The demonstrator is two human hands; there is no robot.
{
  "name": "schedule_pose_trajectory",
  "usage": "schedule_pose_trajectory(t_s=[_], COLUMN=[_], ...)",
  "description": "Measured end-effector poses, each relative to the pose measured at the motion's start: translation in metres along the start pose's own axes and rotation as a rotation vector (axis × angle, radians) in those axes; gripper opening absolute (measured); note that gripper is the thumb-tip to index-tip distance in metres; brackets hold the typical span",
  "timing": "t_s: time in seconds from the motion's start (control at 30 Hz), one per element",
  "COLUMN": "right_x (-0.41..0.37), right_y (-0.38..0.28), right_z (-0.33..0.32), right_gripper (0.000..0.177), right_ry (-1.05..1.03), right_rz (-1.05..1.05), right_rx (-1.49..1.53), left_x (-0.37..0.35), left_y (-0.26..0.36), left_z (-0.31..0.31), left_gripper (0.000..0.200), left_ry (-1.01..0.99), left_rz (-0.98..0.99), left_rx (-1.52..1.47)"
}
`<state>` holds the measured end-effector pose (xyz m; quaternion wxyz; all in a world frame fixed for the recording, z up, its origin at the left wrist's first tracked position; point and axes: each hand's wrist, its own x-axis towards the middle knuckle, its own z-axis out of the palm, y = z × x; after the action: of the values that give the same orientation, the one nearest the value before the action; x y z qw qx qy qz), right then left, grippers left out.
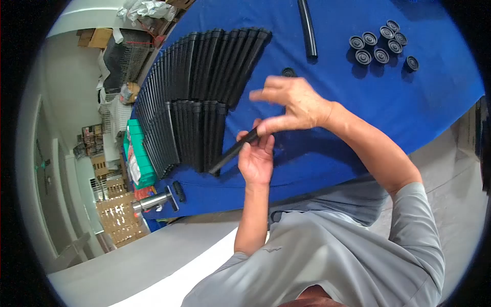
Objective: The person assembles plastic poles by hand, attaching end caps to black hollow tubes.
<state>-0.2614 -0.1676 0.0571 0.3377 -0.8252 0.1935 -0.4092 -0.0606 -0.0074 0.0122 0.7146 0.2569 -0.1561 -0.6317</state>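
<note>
My left hand [257,161] is closed round a slim black tube [232,155], palm up, low over the blue cloth. The tube slants down to the left, its lower end overlapping the nearer row of black tubes [197,134]. Just above, my right hand [295,105] has its fingers spread and slightly blurred, with the thumb right by the tube's upper end. A round black ribbed cap [288,72] sits on the cloth beyond my right hand, partly hidden by it.
A farther row of black tubes [215,64] fans out on the blue-covered table [327,169]. Several round black caps [381,55] lie at the right, and a single black tube [308,30] at the back. A silver cylindrical tool [153,200] and a green bin [140,156] are at the left.
</note>
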Motion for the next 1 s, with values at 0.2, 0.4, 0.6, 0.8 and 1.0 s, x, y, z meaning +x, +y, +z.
schedule_pose_trajectory(t_s=[0.2,0.4,0.6,0.8,1.0], right_x=[-0.005,0.001,0.005,0.001,0.002], right_y=[0.030,0.027,0.007,0.006,0.000], right_z=[0.004,0.006,0.023,0.033,0.031], right_gripper=[0.041,0.033,0.035,0.038,0.038], right_ry=[0.090,-0.062,-0.242,-0.262,-0.267], right_rz=[0.092,0.226,0.533,0.588,0.553], right_rx=[-0.758,-0.395,0.595,0.711,0.668], left_x=[0.028,0.026,0.027,0.027,0.027], left_y=[-0.003,-0.004,-0.006,-0.005,-0.005], left_z=[-0.003,-0.004,-0.004,0.006,0.013], left_gripper=[0.027,0.025,0.027,0.028,0.031], left_ry=[0.062,0.042,0.041,0.084,0.132], left_rz=[0.099,0.117,0.174,0.213,0.207], left_rx=[0.098,0.087,0.056,0.092,0.075])
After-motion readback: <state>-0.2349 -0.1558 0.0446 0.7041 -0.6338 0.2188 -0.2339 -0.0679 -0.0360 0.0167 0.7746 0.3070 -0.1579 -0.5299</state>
